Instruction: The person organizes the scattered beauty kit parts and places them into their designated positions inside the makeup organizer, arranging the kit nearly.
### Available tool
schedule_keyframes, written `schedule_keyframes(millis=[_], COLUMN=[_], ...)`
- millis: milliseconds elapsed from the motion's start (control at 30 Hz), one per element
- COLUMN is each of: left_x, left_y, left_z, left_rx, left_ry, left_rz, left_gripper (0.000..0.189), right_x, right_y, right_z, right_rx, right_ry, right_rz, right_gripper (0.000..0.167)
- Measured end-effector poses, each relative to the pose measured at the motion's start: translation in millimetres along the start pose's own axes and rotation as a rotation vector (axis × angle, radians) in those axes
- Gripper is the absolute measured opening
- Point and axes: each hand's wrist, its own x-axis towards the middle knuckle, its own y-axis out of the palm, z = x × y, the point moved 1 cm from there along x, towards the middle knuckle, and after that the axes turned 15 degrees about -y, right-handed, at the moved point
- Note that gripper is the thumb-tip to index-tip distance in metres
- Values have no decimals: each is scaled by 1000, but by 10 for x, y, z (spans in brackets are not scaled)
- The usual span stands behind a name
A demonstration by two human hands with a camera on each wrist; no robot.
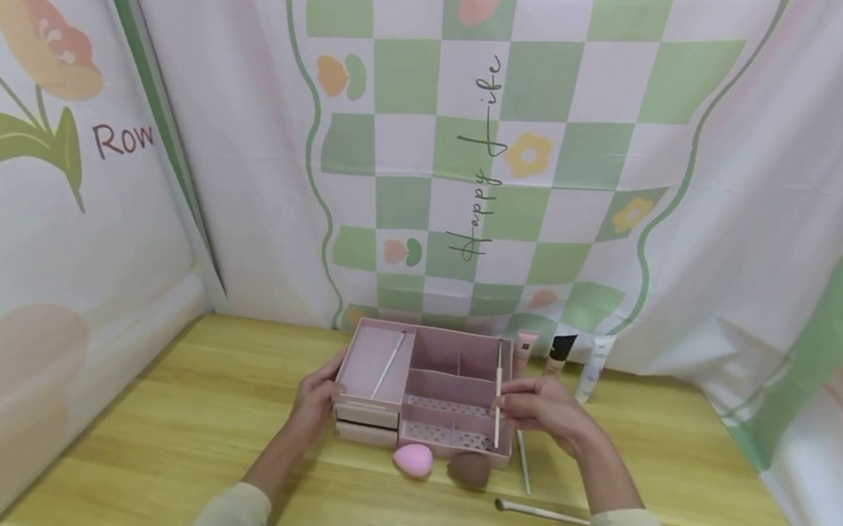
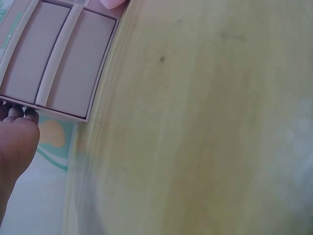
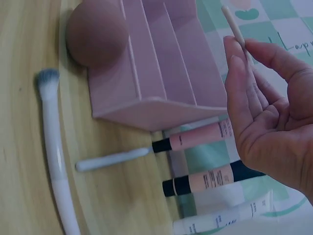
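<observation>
A pink makeup organizer [image 1: 448,336] stands on the table, with drawers [image 2: 36,54] on its left and several compartments on its right. My left hand [image 1: 316,392] holds its left side near the front corner; in the left wrist view, curled fingers [image 2: 30,115] touch that side. Above the right compartments, my right hand [image 1: 544,407] pinches a slim pale makeup brush [image 1: 497,403] between thumb and fingers. The brush is also seen in the right wrist view, where its handle end [image 3: 232,22] points up. Another thin brush [image 1: 388,366] lies on the organizer's flat left top.
A pink makeup sponge [image 1: 413,460] and a brown one [image 1: 469,470] sit against the organizer's front. To its right are a thin brush [image 1: 523,464], a thicker brush [image 3: 53,127] and three tubes: pink [image 3: 198,137], beige-and-black [image 3: 210,178] and white [image 1: 593,370]. A patterned curtain [image 1: 402,144] hangs behind.
</observation>
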Motion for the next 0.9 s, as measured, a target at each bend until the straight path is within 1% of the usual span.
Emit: schedule_keyframes(millis=[200,367,633,733,900], left_x=[12,18,-1,2,6], left_y=[1,-3,7,4,-3], left_z=[4,9,-11,-6,4], left_rx=[8,7,6,3,2], left_ry=[8,0,-3,-1,-1], left_rz=[1,-5,-7,-6,0], left_gripper=[70,71,72,71,71], right_x=[86,125,229,277,348], right_y=[69,117,231,275,369], right_z=[46,70,112,119,94], right_rx=[2,5,31,27,21], right_ry=[-2,-12,-1,1,-1], right_rz=[5,14,2,2,-20], right_gripper=[54,54,53,53,51])
